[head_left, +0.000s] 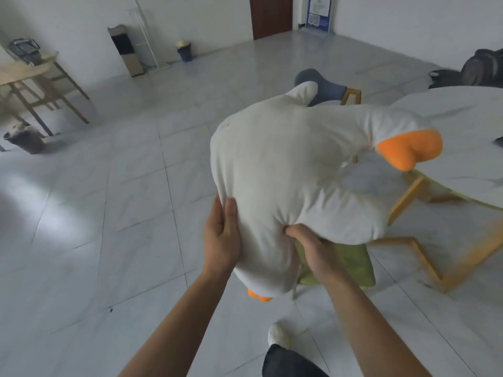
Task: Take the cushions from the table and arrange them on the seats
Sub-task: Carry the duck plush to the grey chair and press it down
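Both hands up, carrying white goose-shaped cushion in the air. Left hand clamps its near edge; right hand pinches a fold of fabric from beneath, grip clenched on it. Cushion hangs over green seat, just beside round white counter. Orange beak points right.

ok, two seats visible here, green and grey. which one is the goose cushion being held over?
The green seat, directly beneath the white goose cushion that the left hand and right hand are gripping. The grey seat sits farther off, beyond the cushion by the round table.
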The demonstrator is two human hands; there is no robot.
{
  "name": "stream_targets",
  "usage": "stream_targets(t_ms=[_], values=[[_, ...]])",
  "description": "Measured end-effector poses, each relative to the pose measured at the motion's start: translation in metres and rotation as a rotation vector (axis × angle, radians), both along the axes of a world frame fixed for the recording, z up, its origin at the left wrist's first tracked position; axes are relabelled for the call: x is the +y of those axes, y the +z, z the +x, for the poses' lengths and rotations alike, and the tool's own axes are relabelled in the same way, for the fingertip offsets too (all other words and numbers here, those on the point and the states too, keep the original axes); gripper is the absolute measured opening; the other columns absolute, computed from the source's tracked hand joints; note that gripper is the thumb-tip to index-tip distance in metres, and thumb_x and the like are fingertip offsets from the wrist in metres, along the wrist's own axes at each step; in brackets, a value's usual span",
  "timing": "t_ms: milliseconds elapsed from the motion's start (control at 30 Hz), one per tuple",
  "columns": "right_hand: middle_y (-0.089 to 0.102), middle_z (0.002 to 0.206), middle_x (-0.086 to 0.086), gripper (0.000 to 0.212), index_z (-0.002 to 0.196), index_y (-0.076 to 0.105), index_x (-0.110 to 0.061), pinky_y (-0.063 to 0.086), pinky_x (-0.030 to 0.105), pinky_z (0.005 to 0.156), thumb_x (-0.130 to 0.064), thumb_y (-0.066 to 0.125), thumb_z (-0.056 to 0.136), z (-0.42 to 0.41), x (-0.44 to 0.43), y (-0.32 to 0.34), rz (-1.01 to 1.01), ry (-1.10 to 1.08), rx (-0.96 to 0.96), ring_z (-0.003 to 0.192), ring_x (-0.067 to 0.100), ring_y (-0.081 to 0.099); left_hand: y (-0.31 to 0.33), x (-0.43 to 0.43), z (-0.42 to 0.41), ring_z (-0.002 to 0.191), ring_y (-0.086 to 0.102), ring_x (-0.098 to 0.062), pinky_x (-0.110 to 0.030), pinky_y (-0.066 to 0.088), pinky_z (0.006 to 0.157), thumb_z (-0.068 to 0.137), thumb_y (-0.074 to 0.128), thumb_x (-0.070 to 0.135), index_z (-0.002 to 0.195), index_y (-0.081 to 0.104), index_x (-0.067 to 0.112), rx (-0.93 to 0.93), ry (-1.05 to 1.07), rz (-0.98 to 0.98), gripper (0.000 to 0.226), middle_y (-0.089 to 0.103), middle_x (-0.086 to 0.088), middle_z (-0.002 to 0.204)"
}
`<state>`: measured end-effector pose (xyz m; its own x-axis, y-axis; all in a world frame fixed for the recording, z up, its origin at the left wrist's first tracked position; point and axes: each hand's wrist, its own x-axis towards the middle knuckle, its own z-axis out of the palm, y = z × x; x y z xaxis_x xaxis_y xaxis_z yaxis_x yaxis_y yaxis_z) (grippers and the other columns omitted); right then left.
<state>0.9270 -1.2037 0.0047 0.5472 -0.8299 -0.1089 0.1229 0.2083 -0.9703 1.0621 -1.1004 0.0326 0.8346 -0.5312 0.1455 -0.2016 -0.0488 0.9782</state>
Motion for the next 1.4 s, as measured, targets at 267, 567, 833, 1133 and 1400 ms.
stream_targets(t_ms=[267, 567, 833, 1133, 1400], values=[[0.077, 0.102, 0.000, 0.027, 0.092, 0.082, -0.026, 0.054, 0.038, 0.094, -0.036, 0.076, 0.068, 0.213, -0.109, 0.039, 0.120, 0.163, -0.153, 0.103, 0.018, 0.071, 0.033, -0.094, 0.222, 0.141, 0.051, -0.007, -0.043, 0.039, 0.120, 0.109, 0.042, 0.036, 0.151, 0.051, 0.024, -0.067, 0.086, -0.005, 0.044, 0.059, 0.010, 0.149], [0.070, 0.133, -0.004, 0.058, 0.138, 0.058, -0.026, 0.048, 0.049, 0.110, -0.040, 0.079, 0.086, 0.407, -0.239, 0.013, 0.077, -0.027, -0.105, 0.124, 0.015, 0.066, -0.016, -0.253, 0.424, 0.139, 0.052, -0.007, -0.040, 0.040, 0.120, 0.109, 0.046, 0.027, 0.149, 0.055, 0.025, 0.023, -0.010, 0.044, 0.041, 0.060, 0.011, 0.148], [0.069, 0.134, -0.008, 0.080, 0.139, 0.056, -0.023, 0.048, 0.041, 0.109, -0.055, 0.085, 0.072, 0.455, -0.390, 0.034, 0.058, -0.432, -0.124, 0.126, 0.012, 0.064, 0.002, -0.453, 0.492, 0.095, 0.058, 0.022, -0.011, 0.040, 0.086, 0.108, 0.050, 0.030, 0.147, 0.056, 0.030, 0.006, -0.347, 0.204, 0.039, 0.060, 0.054, 0.082], [0.074, 0.116, -0.019, 0.059, 0.120, 0.068, -0.028, 0.051, 0.026, 0.099, -0.036, 0.088, 0.066, 0.430, -0.582, -0.025, 0.062, -0.761, -0.023, 0.110, -0.005, 0.068, -0.030, -0.688, 0.474, 0.132, 0.055, -0.012, -0.033, 0.042, 0.113, 0.110, 0.037, 0.035, 0.152, 0.049, 0.033, 0.008, -0.712, 0.382, 0.043, 0.061, 0.015, 0.141], [0.066, 0.133, -0.013, 0.074, 0.139, 0.060, -0.022, 0.048, 0.031, 0.107, -0.033, 0.091, 0.072, 0.436, -0.753, -0.014, -0.068, -0.735, 0.206, 0.124, 0.003, 0.061, -0.005, -0.868, 0.514, 0.150, 0.036, -0.019, -0.054, 0.036, 0.121, 0.095, 0.056, 0.064, 0.159, 0.031, 0.042, 0.273, -0.935, 0.510, 0.071, 0.034, 0.011, 0.164]])
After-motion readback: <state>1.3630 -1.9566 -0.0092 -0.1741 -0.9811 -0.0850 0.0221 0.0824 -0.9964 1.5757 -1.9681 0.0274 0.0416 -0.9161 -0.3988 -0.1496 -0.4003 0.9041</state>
